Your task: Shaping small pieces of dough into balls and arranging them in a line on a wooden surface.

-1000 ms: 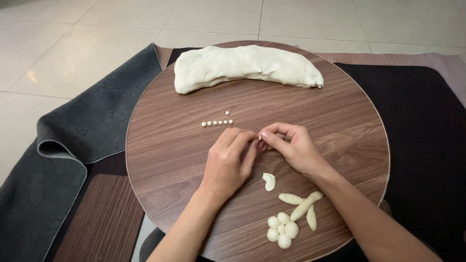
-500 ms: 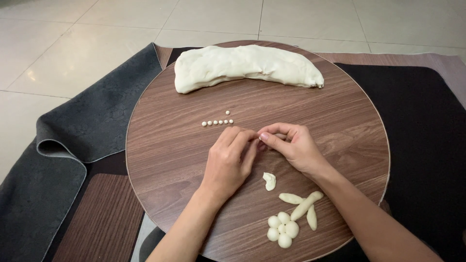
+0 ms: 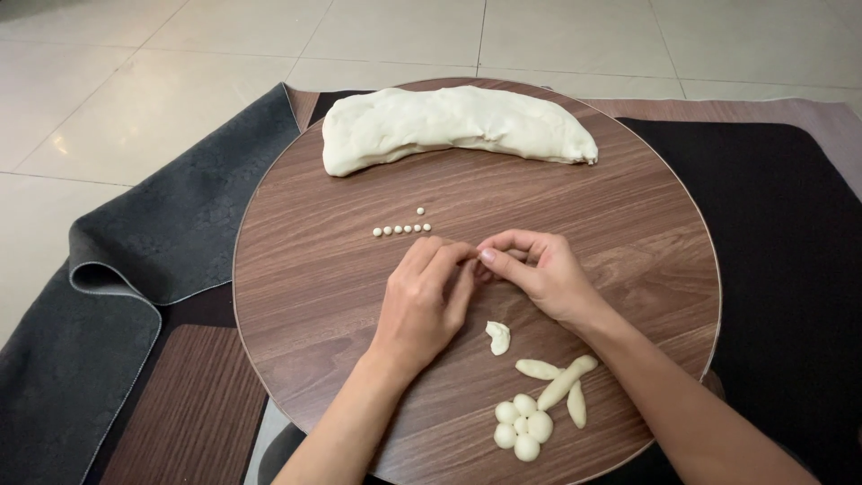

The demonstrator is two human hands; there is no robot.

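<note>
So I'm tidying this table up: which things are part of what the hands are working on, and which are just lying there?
In use:
left hand and right hand, fingers pinched together over something too small to see
row of tiny dough balls
big dough log
round wooden table

Lying about:
dough flower
dough stem and leaves
small dough scrap
grey mat

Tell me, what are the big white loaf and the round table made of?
The big white loaf looks like soft dough or modelling clay: matte, creased and lumpy. The round table looks like wood or wood-look laminate: brown straight grain lines and a smooth, slightly shiny surface.
</note>
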